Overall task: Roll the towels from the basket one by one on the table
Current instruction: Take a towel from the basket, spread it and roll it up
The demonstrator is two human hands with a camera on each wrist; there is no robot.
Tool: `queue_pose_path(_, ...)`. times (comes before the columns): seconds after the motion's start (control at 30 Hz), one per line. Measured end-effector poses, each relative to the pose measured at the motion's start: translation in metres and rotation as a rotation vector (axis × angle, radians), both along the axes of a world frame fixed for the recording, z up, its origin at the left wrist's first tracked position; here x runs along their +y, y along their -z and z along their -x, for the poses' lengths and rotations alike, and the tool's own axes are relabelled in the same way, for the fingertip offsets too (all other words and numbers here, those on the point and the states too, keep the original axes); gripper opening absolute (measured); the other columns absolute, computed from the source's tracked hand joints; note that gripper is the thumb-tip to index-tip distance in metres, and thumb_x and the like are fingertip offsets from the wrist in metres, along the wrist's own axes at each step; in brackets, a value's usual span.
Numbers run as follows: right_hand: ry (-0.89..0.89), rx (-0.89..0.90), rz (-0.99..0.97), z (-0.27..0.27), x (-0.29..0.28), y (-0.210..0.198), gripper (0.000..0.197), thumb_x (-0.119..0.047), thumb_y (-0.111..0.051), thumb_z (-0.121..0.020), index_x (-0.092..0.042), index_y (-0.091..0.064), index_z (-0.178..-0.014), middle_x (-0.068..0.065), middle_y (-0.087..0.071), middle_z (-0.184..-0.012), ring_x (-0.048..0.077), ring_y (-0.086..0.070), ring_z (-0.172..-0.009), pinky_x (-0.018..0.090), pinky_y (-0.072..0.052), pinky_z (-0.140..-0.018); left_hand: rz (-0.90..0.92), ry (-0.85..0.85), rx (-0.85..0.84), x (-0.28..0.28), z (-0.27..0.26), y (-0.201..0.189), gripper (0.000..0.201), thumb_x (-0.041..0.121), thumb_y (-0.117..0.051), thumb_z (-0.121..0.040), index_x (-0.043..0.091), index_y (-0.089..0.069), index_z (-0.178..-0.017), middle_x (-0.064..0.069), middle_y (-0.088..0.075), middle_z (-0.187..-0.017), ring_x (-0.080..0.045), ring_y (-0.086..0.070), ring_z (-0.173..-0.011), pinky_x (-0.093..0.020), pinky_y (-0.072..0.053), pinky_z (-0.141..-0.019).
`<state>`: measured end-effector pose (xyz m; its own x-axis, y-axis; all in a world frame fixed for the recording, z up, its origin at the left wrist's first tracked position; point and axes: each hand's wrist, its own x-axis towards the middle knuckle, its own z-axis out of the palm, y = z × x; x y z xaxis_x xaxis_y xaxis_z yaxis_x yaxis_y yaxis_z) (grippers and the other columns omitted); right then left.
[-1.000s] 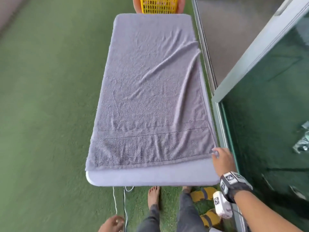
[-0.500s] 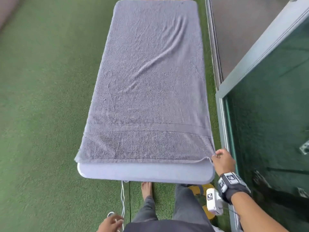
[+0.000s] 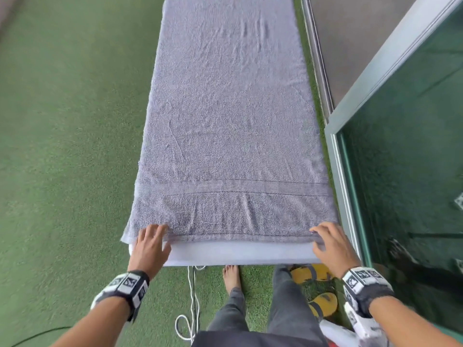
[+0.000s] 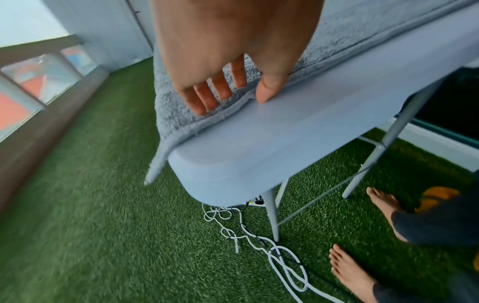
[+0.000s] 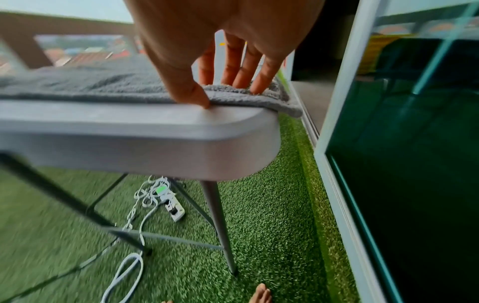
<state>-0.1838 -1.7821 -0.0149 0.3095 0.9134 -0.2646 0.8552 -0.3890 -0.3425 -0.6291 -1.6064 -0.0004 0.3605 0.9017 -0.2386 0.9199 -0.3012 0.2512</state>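
Towel flat on table, hands at hem

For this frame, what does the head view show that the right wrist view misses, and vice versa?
Only the head view shows the left hand at the towel's near left corner and the yellow sandals. Only the right wrist view shows the power strip under the table. Both show the right hand at the grey towel's near right corner on the table.

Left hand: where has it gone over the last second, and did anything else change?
The left hand came up from beside the legs to the grey towel's near left corner, fingers on top. The diagonal wrinkles got pulled flatter. The right hand stayed at the near right corner; the towel stayed spread, unrolled, on the table.
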Motion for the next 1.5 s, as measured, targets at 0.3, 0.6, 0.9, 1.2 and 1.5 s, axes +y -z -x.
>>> queue_pose_path(0.3, -0.111, -0.104, 0.091, -0.001, 0.010, -0.003, 0.065, 0.014, -0.057, -0.071, -0.021, -0.049, -0.126, -0.002, -0.047, -0.108, 0.016, -0.051, -0.096, 0.024, -0.053, -0.074, -0.010, 0.077, -0.001, 0.031, 0.010, 0.008, 0.046, -0.022, -0.056, -0.064, 0.006, -0.059, -0.101, -0.008, -0.057, -0.088, -0.024, -0.053, -0.076, -0.037, -0.053, -0.064)
queue_pose_path(0.6, 0.062, 0.030, 0.017, -0.006, 0.008, -0.027, 0.024, 0.008, -0.050, -0.084, -0.013, -0.060, -0.093, 0.000, -0.061, -0.092, 0.013, -0.052, -0.071, 0.024, -0.038, -0.064, -0.083, -0.271, -0.020, 0.030, 0.029, 0.003, 0.022, -0.014, -0.053, -0.080, 0.003, -0.068, -0.083, -0.013, -0.063, -0.080, -0.022, -0.044, -0.070, -0.037, -0.041, -0.064)
queue_pose_path(0.9, 0.257, -0.033, -0.054, -0.023, -0.005, -0.020, 0.020, 0.006, -0.059, -0.081, -0.012, -0.064, -0.073, -0.002, -0.059, -0.083, 0.020, -0.054, -0.076, 0.032, -0.045, -0.068, -0.177, -0.126, -0.185, 0.021, 0.040, 0.002, 0.031, -0.022, -0.058, -0.076, 0.003, -0.073, -0.086, -0.011, -0.070, -0.087, -0.026, -0.059, -0.076, -0.036, -0.049, -0.069)
queue_pose_path(1.2, 0.155, -0.198, 0.000, -0.007, -0.032, -0.002, 0.036, -0.006, -0.058, -0.085, -0.025, -0.046, -0.057, -0.009, -0.051, -0.060, 0.018, -0.044, -0.063, 0.035, -0.032, -0.071, -0.131, -0.055, -0.123, 0.012, 0.056, -0.003, 0.027, -0.019, -0.063, -0.073, 0.008, -0.063, -0.068, -0.005, -0.061, -0.066, -0.023, -0.052, -0.063, -0.031, -0.043, -0.055)
queue_pose_path(1.5, 0.341, -0.255, -0.008, 0.005, -0.024, -0.012, 0.023, -0.014, -0.067, -0.078, -0.021, -0.061, -0.100, 0.007, -0.056, -0.108, 0.028, -0.048, -0.098, 0.042, -0.029, -0.086, -0.102, -0.310, 0.058, 0.008, 0.047, 0.002, 0.028, 0.014, -0.063, -0.084, 0.018, -0.050, -0.109, -0.009, -0.049, -0.107, -0.026, -0.044, -0.100, -0.046, -0.035, -0.092)
